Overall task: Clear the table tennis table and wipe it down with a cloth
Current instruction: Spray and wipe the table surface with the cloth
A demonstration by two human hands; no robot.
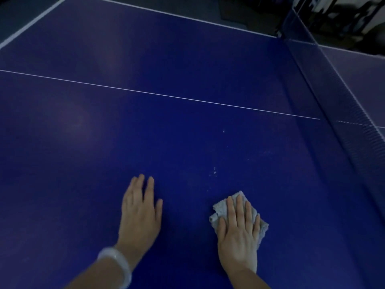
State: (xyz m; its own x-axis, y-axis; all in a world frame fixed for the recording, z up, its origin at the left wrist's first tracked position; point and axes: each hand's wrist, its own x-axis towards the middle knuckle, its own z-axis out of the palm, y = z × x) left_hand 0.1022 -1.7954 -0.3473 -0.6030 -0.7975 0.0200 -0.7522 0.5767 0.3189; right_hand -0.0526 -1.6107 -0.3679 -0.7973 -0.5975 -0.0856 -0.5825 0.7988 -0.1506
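Blue table tennis surface (pixel 145 132), seen from the head view, filled nearly the whole frame, with a white edge line (pixel 31 22) running along its far left border and dark floor beyond it. A thin white centre line (pixel 158 94) crossed the surface from the left edge toward the net. Left hand (pixel 140 207) lay flat on the bare surface in the lower middle, palm down, fingers straight and slightly spread, its grip wide and holding nothing. A pale translucent bangle (pixel 117 265) sat round the left wrist. Between the two hands and a little farther up, a small cluster of white specks (pixel 214 173) showed on the surface, with another single speck (pixel 223 131) above it. Right hand (pixel 239 230) lay just right of the left, well apart from it, palm down with straight fingers pressing on a crumpled grey cloth (pixel 219 209); the grip was flat and open, not curled round the cloth. The cloth lay on the surface under that hand, its edges showing beyond the fingertips and on both sides of the palm. Net (pixel 333 90) stood upright along the right side, dark blue mesh with a pale top band, running from the upper right down toward the lower right corner. Beyond it, the other half of the surface (pixel 364 76) looked paler. Blurred dark objects in the top right corner could not be identified.
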